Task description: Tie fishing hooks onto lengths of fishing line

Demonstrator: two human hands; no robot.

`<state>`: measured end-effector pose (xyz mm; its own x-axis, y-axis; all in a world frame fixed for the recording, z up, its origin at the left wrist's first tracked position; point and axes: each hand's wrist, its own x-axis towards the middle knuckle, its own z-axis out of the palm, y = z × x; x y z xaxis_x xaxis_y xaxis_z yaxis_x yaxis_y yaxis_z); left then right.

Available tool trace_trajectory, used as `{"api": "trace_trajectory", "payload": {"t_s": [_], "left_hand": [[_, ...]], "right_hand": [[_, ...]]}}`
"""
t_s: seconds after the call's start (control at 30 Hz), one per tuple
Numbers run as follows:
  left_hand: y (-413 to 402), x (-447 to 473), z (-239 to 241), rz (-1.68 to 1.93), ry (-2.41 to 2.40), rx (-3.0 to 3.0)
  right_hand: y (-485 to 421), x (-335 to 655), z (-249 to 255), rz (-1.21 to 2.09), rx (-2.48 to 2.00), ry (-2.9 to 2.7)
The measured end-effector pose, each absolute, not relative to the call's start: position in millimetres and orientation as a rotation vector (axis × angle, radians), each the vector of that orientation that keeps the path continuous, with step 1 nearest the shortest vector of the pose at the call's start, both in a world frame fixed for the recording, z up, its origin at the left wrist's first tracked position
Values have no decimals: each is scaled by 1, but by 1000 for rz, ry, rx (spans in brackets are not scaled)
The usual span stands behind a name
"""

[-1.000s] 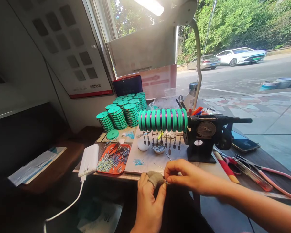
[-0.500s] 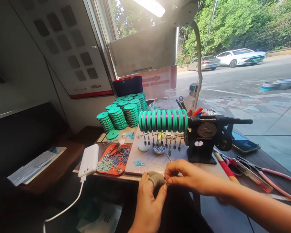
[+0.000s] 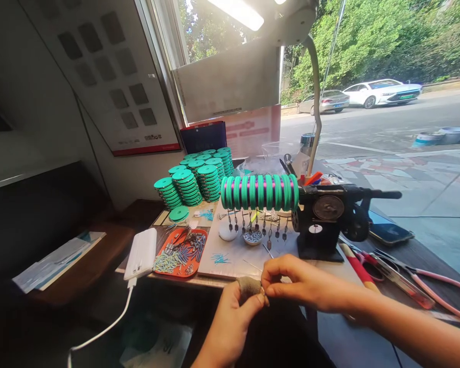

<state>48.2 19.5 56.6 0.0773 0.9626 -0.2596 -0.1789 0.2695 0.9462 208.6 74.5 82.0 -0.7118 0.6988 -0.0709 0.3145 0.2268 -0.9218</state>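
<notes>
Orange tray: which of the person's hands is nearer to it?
Left. The left hand is below and right of the orange tray in the picture; the right hand sits farther right.

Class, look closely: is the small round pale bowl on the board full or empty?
Full, it seems: tiny silvery pieces cover the inside of the small round pale bowl nearly to its rim.

There're 2 hands, 1 org. tray, 1 ph. & 2 cars.

White car beside a silver car.
</notes>
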Motion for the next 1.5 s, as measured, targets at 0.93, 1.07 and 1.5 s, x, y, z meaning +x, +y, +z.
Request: {"api": "trace_trajectory", "payload": {"t_s": [0.93,1.07,1.5], "left_hand": [[16,45,54,1022,1464,1645],[17,44,53,1038,1389,1550],[19,45,53,1052,1369,1349]], "right_hand": [[75,205,84,1472,-1023,-2199],[77,205,82,1611,-970,-2120],[77,205,81,1533,-969,-2170]]}}
